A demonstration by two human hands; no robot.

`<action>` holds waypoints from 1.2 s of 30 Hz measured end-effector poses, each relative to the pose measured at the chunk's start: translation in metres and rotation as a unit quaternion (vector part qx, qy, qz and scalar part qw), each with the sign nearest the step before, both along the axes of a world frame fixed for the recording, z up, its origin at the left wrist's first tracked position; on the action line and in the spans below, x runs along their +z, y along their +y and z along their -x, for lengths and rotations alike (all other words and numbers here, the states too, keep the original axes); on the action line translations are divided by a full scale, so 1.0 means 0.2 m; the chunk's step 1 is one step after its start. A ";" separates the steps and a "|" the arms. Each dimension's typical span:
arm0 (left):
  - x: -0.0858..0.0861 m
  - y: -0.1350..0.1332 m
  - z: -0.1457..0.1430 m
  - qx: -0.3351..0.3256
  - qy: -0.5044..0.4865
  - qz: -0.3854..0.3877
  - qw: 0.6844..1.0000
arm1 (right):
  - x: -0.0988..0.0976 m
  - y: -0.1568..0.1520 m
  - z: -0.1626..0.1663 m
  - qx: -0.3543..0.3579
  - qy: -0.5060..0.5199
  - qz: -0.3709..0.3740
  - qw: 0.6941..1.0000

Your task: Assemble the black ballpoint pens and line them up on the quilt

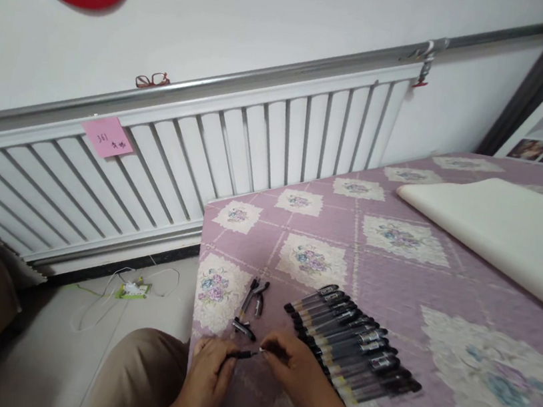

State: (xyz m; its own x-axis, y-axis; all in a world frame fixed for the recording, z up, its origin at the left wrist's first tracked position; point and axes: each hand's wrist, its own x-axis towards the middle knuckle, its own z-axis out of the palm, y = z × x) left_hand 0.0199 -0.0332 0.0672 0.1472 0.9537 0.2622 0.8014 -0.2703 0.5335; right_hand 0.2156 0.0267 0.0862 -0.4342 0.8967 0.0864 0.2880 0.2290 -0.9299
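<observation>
Near the front left edge of the table, my left hand [208, 371] is closed around a black gel pen [244, 355], its tip pointing right. At that tip, my right hand [285, 362] pinches a tiny pale piece too small to name. Just beyond the hands lie a black pen cap [244, 330], another cap [258, 305] and a clear-barrelled pen part [248, 300]. To the right of my right hand, several capped black gel pens [351, 339] lie side by side in a slanting row; my forearm is close to their near ends.
A purple flowered cloth [301, 329] covers the table. At the right lies a folded cream sheet [500, 229]. Behind the table run a white radiator [281, 137] with a pink note [108, 137] and a pipe bearing glasses [152, 80]. Cords and a small green-white item [133, 290] lie on the floor.
</observation>
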 end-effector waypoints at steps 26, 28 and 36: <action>0.00 0.02 0.00 -0.020 0.020 0.011 1.000 | 0.01 -0.02 0.01 0.051 -0.065 -0.093 0.992; -0.01 0.02 0.00 -0.020 0.023 0.008 1.000 | 0.01 -0.02 0.01 0.051 -0.069 -0.088 0.992; -0.02 0.02 0.00 -0.017 0.028 0.000 0.999 | 0.00 -0.01 0.02 0.051 -0.072 -0.101 0.991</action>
State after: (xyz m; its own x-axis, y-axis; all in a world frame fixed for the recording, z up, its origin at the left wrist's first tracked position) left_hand 0.0190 -0.0291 0.0634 0.1941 0.9477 0.2533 0.8208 -0.2983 0.4871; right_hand 0.2122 0.0245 0.0854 -0.5420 0.8186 0.1901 0.3811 0.4410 -0.8126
